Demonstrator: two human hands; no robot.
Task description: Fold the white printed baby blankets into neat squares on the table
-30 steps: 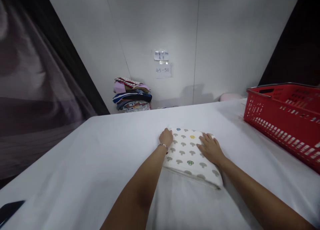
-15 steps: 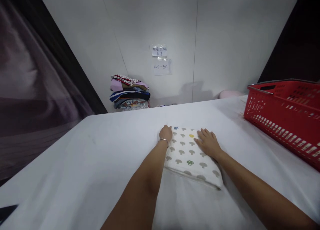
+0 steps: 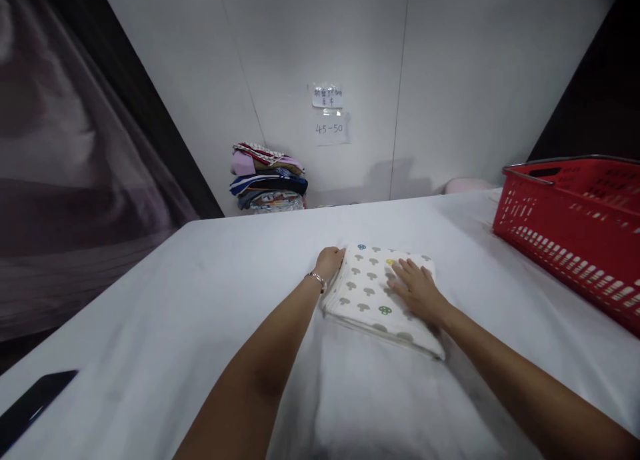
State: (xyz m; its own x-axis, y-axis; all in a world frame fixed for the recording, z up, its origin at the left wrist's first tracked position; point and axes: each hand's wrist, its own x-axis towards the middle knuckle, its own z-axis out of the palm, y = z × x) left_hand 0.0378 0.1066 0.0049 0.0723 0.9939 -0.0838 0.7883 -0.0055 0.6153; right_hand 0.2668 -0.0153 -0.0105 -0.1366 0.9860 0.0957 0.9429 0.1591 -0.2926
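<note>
A folded white cloth [image 3: 367,291] printed with grey mushrooms, plus single blue, yellow and green ones, lies on the white-covered table. At its far left edge, my left hand [image 3: 330,263] is closed with the fingers curled onto the cloth; the fingertips are partly hidden. A bracelet circles that wrist. My right hand [image 3: 417,290] rests flat on the right part of the cloth, fingers spread. Several layers show along the near and left edges of the fold.
On the right of the table [image 3: 240,267] stands a red plastic basket [image 3: 565,237]. A stack of folded clothes [image 3: 270,180] sits beyond the far edge, by the wall with paper signs [image 3: 330,128]. A dark flat object [image 3: 35,407] lies at the near left.
My right hand has shifted inward and toward me over the cloth, uncovering its far right corner. My left hand stays at the left edge. The view has turned slightly left.
</note>
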